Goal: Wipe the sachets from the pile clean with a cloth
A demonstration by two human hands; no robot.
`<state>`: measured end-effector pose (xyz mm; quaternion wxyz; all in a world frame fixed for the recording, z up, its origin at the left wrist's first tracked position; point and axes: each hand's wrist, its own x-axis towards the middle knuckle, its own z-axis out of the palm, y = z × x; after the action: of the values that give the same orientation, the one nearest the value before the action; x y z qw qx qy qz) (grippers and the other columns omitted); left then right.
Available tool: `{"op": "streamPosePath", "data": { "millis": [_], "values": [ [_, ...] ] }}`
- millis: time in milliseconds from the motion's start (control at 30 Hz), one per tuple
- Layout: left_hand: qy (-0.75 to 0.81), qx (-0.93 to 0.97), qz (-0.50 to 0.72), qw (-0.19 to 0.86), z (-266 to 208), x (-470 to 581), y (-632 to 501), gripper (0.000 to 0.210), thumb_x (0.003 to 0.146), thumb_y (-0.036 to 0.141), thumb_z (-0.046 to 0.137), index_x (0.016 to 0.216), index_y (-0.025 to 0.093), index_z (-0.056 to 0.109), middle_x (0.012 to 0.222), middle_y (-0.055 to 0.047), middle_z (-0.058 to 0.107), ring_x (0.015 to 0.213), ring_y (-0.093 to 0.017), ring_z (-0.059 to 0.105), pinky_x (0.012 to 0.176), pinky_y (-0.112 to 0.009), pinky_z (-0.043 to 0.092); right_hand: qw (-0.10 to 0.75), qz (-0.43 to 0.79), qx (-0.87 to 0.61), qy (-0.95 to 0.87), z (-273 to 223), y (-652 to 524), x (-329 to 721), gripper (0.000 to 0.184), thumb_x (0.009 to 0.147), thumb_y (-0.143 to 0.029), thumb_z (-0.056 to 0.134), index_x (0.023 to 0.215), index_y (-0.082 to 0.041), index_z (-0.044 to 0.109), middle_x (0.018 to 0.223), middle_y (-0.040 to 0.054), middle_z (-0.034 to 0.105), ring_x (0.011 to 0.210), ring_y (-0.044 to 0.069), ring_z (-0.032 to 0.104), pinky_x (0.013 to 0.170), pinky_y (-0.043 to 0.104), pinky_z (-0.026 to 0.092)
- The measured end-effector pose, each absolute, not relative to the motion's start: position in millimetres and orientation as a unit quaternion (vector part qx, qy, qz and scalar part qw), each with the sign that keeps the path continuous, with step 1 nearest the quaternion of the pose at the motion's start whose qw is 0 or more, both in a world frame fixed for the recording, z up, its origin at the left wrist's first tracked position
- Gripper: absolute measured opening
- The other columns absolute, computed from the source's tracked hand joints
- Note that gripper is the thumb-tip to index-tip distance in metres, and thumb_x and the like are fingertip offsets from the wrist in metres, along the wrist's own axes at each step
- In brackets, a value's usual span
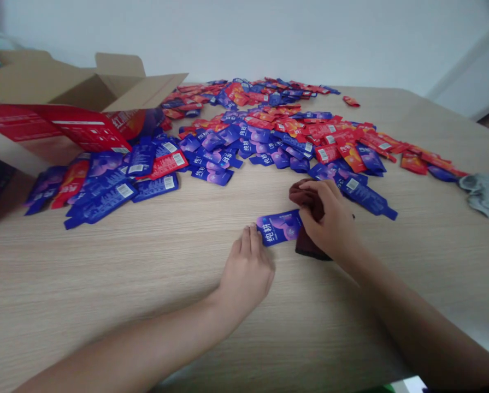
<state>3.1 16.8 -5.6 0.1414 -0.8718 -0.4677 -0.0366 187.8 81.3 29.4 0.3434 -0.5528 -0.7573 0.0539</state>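
A blue-purple printed pouch (282, 226) lies flat on the table (146, 289) with its printed face up. The fingertips of my left hand (248, 265) press on its left end, the fingers together. My right hand (332, 215) is closed on a dark maroon cloth (307, 245) at the pouch's right end. That cloth and hand cover the right end of the pouch. A loose blue pouch (367, 195) with a barcode lies just beyond my right hand, beside the spread pile.
Many blue and red pouches (244, 136) are heaped across the back and left. An open cardboard box (76, 103) stands at the left. A grey cloth (485, 194) lies at the right edge, and a single red pouch (351, 101) sits far back. Behind is a white wall.
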Motion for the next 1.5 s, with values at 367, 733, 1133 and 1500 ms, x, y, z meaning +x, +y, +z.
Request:
{"op": "streamPosePath", "data": {
  "millis": [367,733,1133,1500],
  "values": [
    [-0.463,-0.877,-0.037,0.123,-5.1,1.7,17.9,0.048,0.083,0.021,0.052,0.119,-0.01,0.06,0.129,-0.034,0.055,0.117,-0.04,0.058,0.085,-0.044,0.054,0.084,0.023,-0.551,-0.83,18.9,73.4,165.4,0.031,0.084,-0.033,0.051,0.113,-0.023,0.057,0.111,0.0109,0.055,0.093,0.024,0.058,0.062,0.03,0.038],
    [-0.467,-0.874,-0.049,0.124,-9.5,0.3,17.3,0.05,0.085,0.02,0.047,0.121,-0.013,0.057,0.129,-0.035,0.054,0.117,-0.041,0.058,0.085,-0.045,0.053,0.136,0.016,-0.566,-0.813,25.5,111.4,209.1,0.019,0.084,-0.032,0.051,0.097,-0.02,0.056,0.09,0.0044,0.066,0.08,0.021,0.062,0.061,0.028,0.035],
    [-0.467,-0.874,-0.055,0.121,-9.1,-1.0,18.1,0.049,0.085,0.019,0.044,0.121,-0.012,0.057,0.13,-0.035,0.054,0.116,-0.041,0.058,0.084,-0.046,0.054,0.032,0.039,-0.483,-0.874,31.8,79.8,183.7,0.024,0.088,-0.034,0.05,0.105,-0.022,0.061,0.102,0.0092,0.06,0.089,0.023,0.058,0.066,0.031,0.04],
    [-0.476,-0.87,-0.035,0.125,-8.2,-0.3,16.2,0.051,0.085,0.022,0.045,0.124,-0.009,0.058,0.131,-0.032,0.054,0.118,-0.039,0.057,0.088,-0.044,0.052,0.127,0.033,-0.512,-0.849,34.8,89.6,214.0,0.025,0.086,-0.029,0.05,0.106,-0.019,0.06,0.103,0.0095,0.063,0.087,0.022,0.06,0.074,0.033,0.044]
  ]
}}
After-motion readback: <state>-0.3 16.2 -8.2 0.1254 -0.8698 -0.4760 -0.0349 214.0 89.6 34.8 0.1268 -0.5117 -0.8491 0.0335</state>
